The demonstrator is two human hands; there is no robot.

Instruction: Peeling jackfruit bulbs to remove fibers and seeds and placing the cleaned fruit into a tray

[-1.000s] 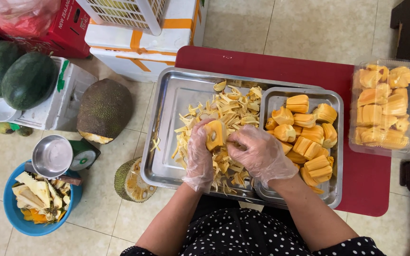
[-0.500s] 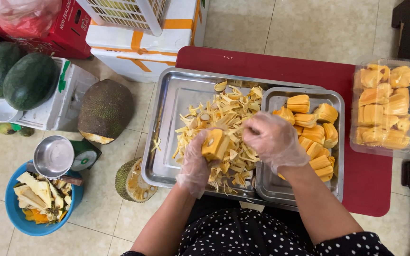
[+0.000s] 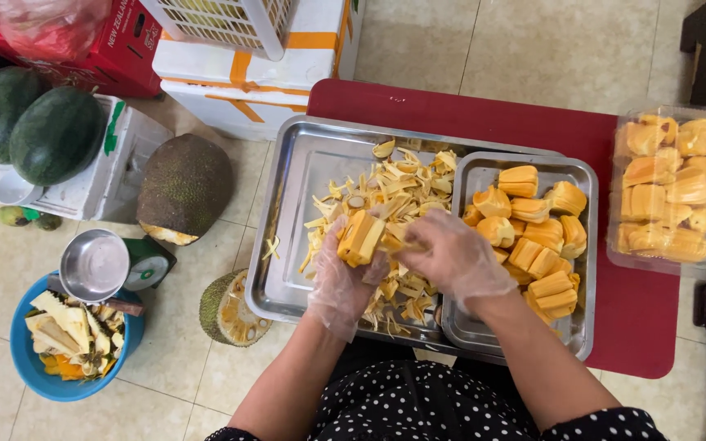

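Jackfruit pod (image 3: 359, 237) sits in the gloved left hand (image 3: 343, 278), fingers closed round it, over the big steel tray (image 3: 292, 204) full of pale scraps (image 3: 386, 192). It looks soft, sticky and light, so holding it by its sides seems best. The right hand (image 3: 455, 257) touches the pod's edge, fingers bent, pinching it. A moment ago that hand was up over the small tray (image 3: 582, 318) of peeled pods (image 3: 533, 233); now it is back at the pod

Red cardboard box (image 3: 120, 49) upper left; white foam box with orange tape (image 3: 255, 82) top centre; white foam box with green label (image 3: 112, 167) left; clear plastic tray of fruit (image 3: 670, 192) right edge.
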